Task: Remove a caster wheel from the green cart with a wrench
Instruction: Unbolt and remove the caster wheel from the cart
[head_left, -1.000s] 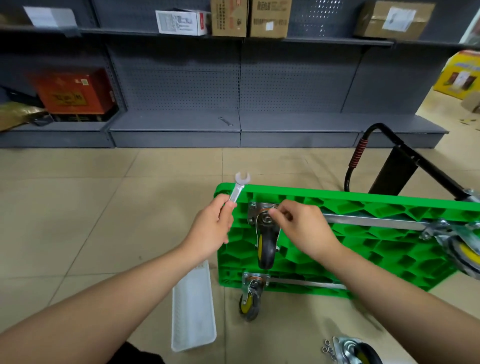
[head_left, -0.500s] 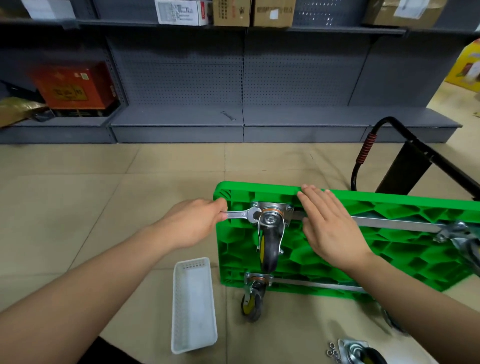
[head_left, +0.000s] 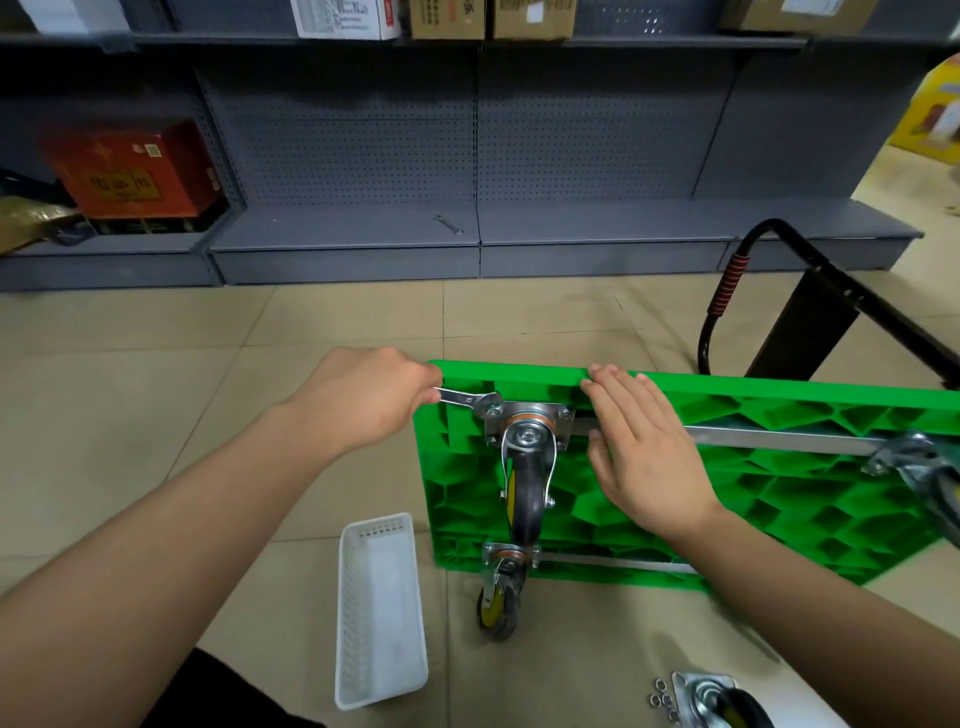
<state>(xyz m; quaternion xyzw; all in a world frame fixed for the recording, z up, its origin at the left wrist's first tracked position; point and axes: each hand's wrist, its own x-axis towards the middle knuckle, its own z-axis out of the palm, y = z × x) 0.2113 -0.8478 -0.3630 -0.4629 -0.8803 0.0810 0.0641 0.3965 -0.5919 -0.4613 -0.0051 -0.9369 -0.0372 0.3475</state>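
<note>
The green cart (head_left: 810, 499) lies upside down on the floor, its ribbed underside facing me. A caster wheel (head_left: 527, 467) stands on a metal plate at the cart's far left corner. My left hand (head_left: 363, 400) grips the handle of a silver wrench (head_left: 467, 399), whose jaw sits on the nut at the plate's far left corner. My right hand (head_left: 644, 447) presses flat on the cart just right of that caster, fingers straight. A second caster (head_left: 501, 592) sits at the near left corner, a third (head_left: 930, 478) at the right edge.
A white plastic basket (head_left: 379, 608) lies on the tiles left of the cart. A loose caster (head_left: 722, 704) with several washers (head_left: 662, 704) lies at the bottom right. The cart's black handle (head_left: 810, 301) folds out behind. Grey shelving (head_left: 467, 156) with boxes runs along the back; another wrench (head_left: 449, 224) lies on its base.
My left hand brought the wrench down from the air onto the caster plate's nut. My right hand left the caster top and flattened on the cart beside it.
</note>
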